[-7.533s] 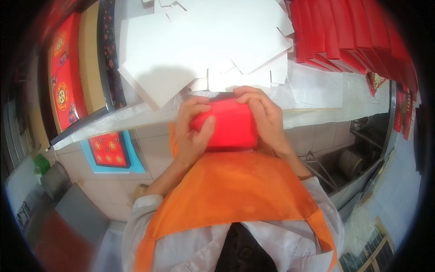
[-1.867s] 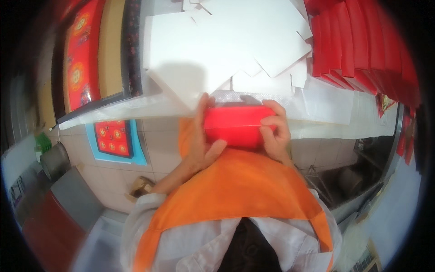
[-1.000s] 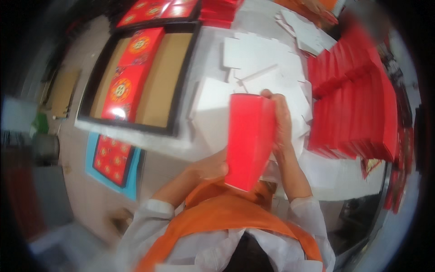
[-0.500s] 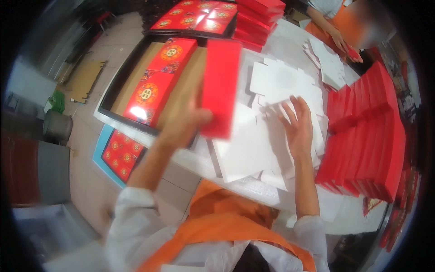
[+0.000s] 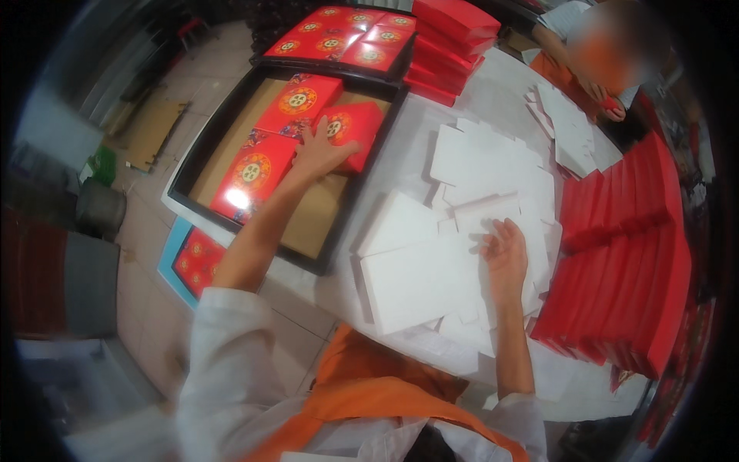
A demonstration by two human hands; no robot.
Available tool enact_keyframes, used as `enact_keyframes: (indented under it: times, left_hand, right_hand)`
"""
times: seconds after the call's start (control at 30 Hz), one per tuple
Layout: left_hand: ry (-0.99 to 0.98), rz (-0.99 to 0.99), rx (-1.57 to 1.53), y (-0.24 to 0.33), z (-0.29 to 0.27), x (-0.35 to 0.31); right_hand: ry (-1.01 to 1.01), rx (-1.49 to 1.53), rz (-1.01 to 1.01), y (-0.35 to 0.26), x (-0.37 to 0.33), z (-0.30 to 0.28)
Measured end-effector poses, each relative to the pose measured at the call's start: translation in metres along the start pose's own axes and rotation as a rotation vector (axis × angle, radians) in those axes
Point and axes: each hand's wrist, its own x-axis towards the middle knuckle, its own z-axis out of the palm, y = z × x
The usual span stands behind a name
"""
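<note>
My left hand [image 5: 317, 154] grips a red gift box [image 5: 358, 127] with a round gold emblem, fingers over its top and thumb along its near side. The box sits a little askew at the far right of a black-rimmed tray [image 5: 332, 245] with a tan bottom. Two more red boxes [image 5: 250, 175] lie in the tray, left of my hand. My right hand [image 5: 505, 252] hovers palm up over flat white card blanks [image 5: 412, 266], its fingers loosely bent and apart, with nothing in them.
Tall rows of red box pieces [image 5: 616, 262] stand at the right. A filled tray [image 5: 339, 38] and stacked red boxes [image 5: 446, 46] are at the back. Below the table's left edge is a blue-edged tray [image 5: 175, 246]. Across the table a person [image 5: 577, 54] handles a small red item.
My left hand has carried the red box away from me and set it into the tray, its emblem side now showing. My right hand has lowered slightly, fingers more bent.
</note>
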Motion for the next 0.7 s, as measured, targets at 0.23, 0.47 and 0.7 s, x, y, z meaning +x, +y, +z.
enact_keyframes:
  times: [0.23,0.47,0.7]
  left_hand:
    - [0.039,-0.066,0.005,0.014,0.001,0.001]
    - [0.120,0.043,0.171,0.030,-0.006,-0.012]
    - [0.248,0.013,0.256,0.012,0.023,0.026]
  right_hand:
    - [0.010,0.022,0.010,0.007,0.000,-0.002]
    - [-0.009,0.015,-0.016,0.009,0.003,-0.011]
    - [-0.040,0.054,0.009,0.011,0.003,-0.007]
